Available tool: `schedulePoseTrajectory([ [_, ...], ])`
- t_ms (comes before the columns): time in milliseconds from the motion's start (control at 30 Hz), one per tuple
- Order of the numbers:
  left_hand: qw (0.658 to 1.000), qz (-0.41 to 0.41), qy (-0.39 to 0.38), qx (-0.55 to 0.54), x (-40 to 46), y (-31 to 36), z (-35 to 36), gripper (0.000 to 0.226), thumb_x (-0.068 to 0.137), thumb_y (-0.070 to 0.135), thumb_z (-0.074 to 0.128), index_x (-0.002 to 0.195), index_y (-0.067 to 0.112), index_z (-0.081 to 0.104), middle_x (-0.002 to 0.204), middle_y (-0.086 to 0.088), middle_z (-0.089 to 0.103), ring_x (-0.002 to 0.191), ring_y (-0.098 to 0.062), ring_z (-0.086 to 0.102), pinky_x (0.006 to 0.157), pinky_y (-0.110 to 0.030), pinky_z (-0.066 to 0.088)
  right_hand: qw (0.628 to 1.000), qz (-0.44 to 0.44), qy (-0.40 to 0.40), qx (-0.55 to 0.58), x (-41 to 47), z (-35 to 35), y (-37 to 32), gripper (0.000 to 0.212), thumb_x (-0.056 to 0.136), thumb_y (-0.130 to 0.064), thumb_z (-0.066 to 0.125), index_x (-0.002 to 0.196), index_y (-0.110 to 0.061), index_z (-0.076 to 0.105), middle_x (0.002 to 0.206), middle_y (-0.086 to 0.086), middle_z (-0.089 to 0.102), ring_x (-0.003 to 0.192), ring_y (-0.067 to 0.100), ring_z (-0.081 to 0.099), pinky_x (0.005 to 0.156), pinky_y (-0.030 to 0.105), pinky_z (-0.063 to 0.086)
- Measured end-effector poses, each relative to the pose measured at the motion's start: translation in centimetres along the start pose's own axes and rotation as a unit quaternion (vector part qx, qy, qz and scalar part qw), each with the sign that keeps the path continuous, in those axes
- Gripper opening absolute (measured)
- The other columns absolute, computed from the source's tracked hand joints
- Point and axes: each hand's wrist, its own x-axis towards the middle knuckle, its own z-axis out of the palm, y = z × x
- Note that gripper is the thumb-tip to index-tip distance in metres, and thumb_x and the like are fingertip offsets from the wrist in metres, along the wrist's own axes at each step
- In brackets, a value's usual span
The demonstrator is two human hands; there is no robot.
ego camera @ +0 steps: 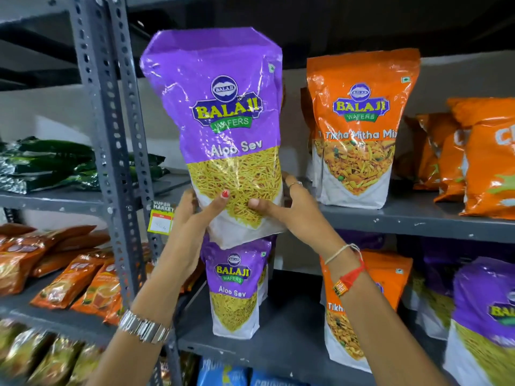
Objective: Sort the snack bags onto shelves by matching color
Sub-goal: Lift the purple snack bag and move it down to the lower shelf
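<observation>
I hold a tall purple Aloo Sev bag (223, 107) upright in front of the upper grey shelf (404, 218). My left hand (192, 218) grips its lower left corner and my right hand (289, 210) its lower right side. On the upper shelf stand an orange Tikha Mitha Mix bag (359, 129) and more orange bags (485, 157). The lower shelf (278, 346) carries a second purple Aloo Sev bag (237, 288), directly under the held one, an orange mix bag (390, 280) partly behind my right wrist, and another purple bag (485, 313) at the right.
A perforated grey upright (111, 135) divides this rack from the left one. Dark green bags (55, 162) lie on the left rack's upper shelf, orange-brown packets (69, 277) on the one below. A yellow price tag (161, 218) hangs on the post. Blue bags (223, 374) show at the bottom.
</observation>
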Motion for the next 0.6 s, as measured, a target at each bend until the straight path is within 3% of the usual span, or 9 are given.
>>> schedulePoseTrajectory([
  [100,0.999,-0.015,-0.02,0.026,-2.4,-1.2,-0.8,0.05,0.067,0.022,0.068,0.115,0.016,0.056,0.108,0.0,0.07,0.096,-0.017,0.068,0.06,-0.018,0.054,0.999,0.01,-0.029,0.042,-2.5,0.5,1.8,0.05,0.07,-0.029,0.078,0.111,-0.037,0.051,0.116,-0.011,0.066,0.107,0.003,0.064,0.095,0.026,0.051],
  [200,0.996,-0.03,-0.036,0.073,-5.3,-3.7,-1.6,0.062,0.063,0.024,0.082,0.118,0.023,0.054,0.113,0.0,0.068,0.102,-0.012,0.066,0.072,-0.02,0.055,0.995,0.039,-0.044,0.078,-5.3,0.9,5.2,0.051,0.073,-0.003,0.075,0.111,-0.029,0.052,0.109,-0.006,0.066,0.095,-0.003,0.065,0.081,0.014,0.051],
  [300,0.984,-0.068,0.007,0.165,-9.3,-7.7,-2.1,0.064,0.048,0.047,0.081,0.105,0.041,0.052,0.12,-0.012,0.06,0.113,-0.025,0.058,0.094,-0.042,0.05,0.99,0.095,-0.077,0.076,-8.8,1.4,9.7,0.059,0.068,0.001,0.078,0.112,-0.029,0.053,0.109,-0.005,0.066,0.099,0.003,0.065,0.085,0.021,0.053],
  [367,0.977,-0.104,0.024,0.183,-12.0,-11.1,-2.4,0.076,0.045,0.055,0.083,0.11,0.032,0.052,0.122,-0.022,0.053,0.115,-0.033,0.054,0.097,-0.053,0.047,0.982,0.14,-0.099,0.079,-11.2,1.7,13.0,0.061,0.067,0.007,0.076,0.113,-0.026,0.052,0.11,-0.006,0.065,0.101,0.002,0.065,0.089,0.025,0.055],
  [433,0.971,-0.124,0.031,0.201,-14.2,-14.2,-2.2,0.076,0.048,0.055,0.082,0.11,0.026,0.051,0.116,-0.018,0.051,0.113,-0.029,0.052,0.097,-0.047,0.046,0.975,0.177,-0.104,0.081,-13.3,2.0,15.7,0.062,0.067,0.008,0.076,0.116,-0.023,0.053,0.114,-0.004,0.065,0.105,0.004,0.064,0.094,0.031,0.054],
  [533,0.964,-0.131,0.041,0.226,-16.6,-17.4,-1.3,0.061,0.05,0.048,0.073,0.102,0.031,0.046,0.099,0.007,0.04,0.1,-0.005,0.044,0.087,-0.019,0.041,0.966,0.222,-0.112,0.076,-15.7,2.0,19.0,0.063,0.068,0.004,0.077,0.118,-0.026,0.054,0.118,-0.005,0.064,0.11,0.009,0.062,0.099,0.037,0.051],
  [600,0.964,-0.153,0.043,0.215,-17.5,-19.0,-0.6,0.065,0.051,0.04,0.078,0.107,0.023,0.048,0.101,0.004,0.039,0.099,0.011,0.04,0.084,-0.007,0.037,0.96,0.245,-0.117,0.067,-16.6,1.7,20.6,0.062,0.067,-0.001,0.078,0.117,-0.028,0.053,0.118,-0.007,0.062,0.108,0.003,0.06,0.099,0.032,0.049],
])
